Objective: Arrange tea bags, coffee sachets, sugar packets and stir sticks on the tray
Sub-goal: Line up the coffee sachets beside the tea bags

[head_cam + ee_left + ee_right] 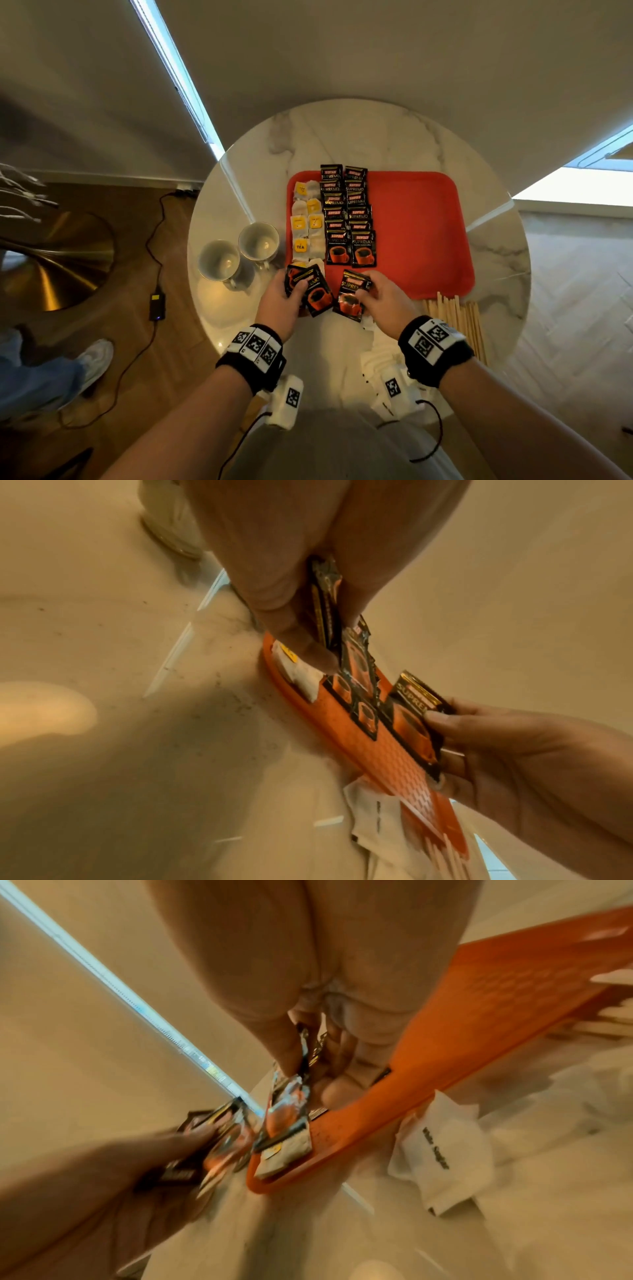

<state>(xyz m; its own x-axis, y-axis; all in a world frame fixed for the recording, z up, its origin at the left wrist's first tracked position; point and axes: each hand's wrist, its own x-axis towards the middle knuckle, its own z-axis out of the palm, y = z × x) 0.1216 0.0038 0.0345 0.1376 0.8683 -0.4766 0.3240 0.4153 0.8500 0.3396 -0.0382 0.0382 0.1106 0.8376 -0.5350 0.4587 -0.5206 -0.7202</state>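
A red tray (421, 233) lies on the round marble table (376, 137). Tea bags (306, 222) with yellow tags fill its left edge in two columns. Beside them run two columns of black coffee sachets (349, 219). My left hand (287, 301) grips a small stack of coffee sachets (308, 287) at the tray's near left corner. My right hand (383, 298) pinches one coffee sachet (351, 296) over the tray's near edge; the same sachet (416, 718) shows in the left wrist view. White sugar packets (380, 363) lie under my right wrist. Wooden stir sticks (459, 325) lie to their right.
Two empty mugs (239, 255) stand on the table left of the tray. The tray's right half is bare red plastic. A cable and a small black box (157, 305) lie on the wooden floor at left, near another person's shoe (92, 359).
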